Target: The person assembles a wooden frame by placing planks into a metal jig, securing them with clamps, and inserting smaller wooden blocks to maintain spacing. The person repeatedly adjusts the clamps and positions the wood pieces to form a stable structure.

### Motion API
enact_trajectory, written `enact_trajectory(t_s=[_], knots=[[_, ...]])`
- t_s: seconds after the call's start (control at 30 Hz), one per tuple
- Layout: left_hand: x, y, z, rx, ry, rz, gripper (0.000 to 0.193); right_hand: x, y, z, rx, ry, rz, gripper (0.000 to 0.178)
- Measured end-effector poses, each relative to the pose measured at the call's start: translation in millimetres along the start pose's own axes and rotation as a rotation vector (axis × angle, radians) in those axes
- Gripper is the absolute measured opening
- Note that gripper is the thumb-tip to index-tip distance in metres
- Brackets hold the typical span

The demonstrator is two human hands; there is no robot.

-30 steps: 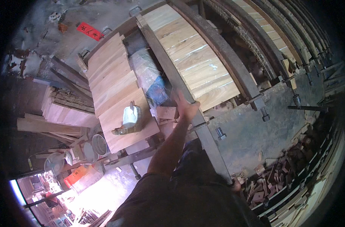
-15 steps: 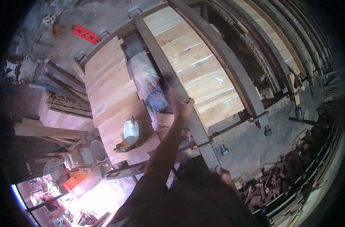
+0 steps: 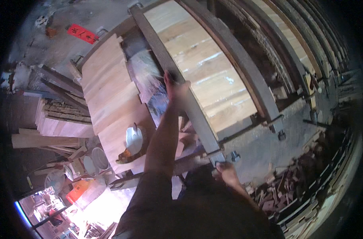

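A long dark clamp bar (image 3: pixel 198 117) slants between a glued wood panel on its right and loose boards on its left. Around its middle my left hand (image 3: pixel 176 89) is closed, thumb across the top. My right hand (image 3: pixel 226 174) grips the bar's near end, next to a bolt (image 3: pixel 235 156). The panel (image 3: pixel 213 75) is made of pale boards edge to edge, with white glue along the seams. Left of the bar, more pale boards (image 3: pixel 105 83) lie side by side, and a white plastic container (image 3: pixel 134 138) stands on them beside a brownish thing (image 3: pixel 123 156).
More dark clamp bars (image 3: pixel 233 47) run in a row to the right. Wood scraps (image 3: pixel 275 191) heap on the floor at lower right. Stacked boards (image 3: pixel 62 119), buckets (image 3: pixel 99 158) and an orange bag (image 3: pixel 78 190) are at the left. A red paper strip (image 3: pixel 82 34) lies at the far left.
My left hand has moved farther along the bar. My right hand has come up from below onto the bar's near end. The whole view has shifted slightly.
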State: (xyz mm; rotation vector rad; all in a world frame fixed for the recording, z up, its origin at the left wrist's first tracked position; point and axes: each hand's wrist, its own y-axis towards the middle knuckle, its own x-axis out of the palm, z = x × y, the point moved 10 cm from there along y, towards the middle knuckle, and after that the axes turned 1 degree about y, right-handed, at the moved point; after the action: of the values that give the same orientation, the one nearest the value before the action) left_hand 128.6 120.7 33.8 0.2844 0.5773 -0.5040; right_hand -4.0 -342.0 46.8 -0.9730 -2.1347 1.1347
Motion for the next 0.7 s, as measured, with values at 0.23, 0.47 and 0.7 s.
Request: enact_trajectory(t_s=[0.23, 0.47, 0.7], knots=[[-24, -55, -3, -0.282, -0.105, -0.014, 0.121, -63, 8, -30, -0.406, 0.535, 0.115, 0.016], [-16, -181, 63, -0.265, -0.344, -0.128, 0.101, 1, 61, -159, -0.437, -0.268, -0.063, 0.045], [-13, -191, 44, -0.400, -0.457, -0.083, 0.088, 31, 80, -141, -0.458, -0.381, -0.110, 0.052]])
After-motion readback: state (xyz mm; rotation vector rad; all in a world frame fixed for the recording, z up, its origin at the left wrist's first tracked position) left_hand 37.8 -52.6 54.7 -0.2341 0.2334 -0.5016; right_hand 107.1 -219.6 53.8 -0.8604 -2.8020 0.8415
